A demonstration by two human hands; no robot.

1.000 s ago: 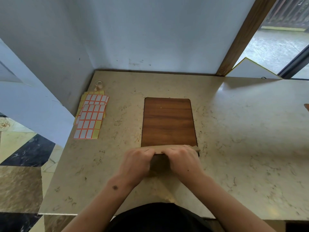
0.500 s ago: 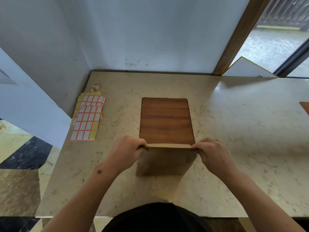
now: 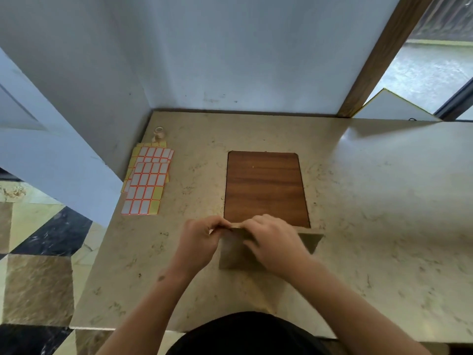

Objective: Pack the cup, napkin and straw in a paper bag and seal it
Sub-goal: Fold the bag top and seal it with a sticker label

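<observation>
While both hands pinch its folded top edge, left hand and right hand, the paper bag stands on the worktop; packing looks done, cup hidden, sealing remains, label sheets untouched

The bag stands on the counter, its top edge pinched between the fingers of both hands. The left hand is at the bag's left end, the right hand just beside it, over the middle. Just beyond the fingers lies the board. Farther left of the fingers, near the counter's left edge, lie the label sheets, with the tape roll behind them by the wall.
</observation>
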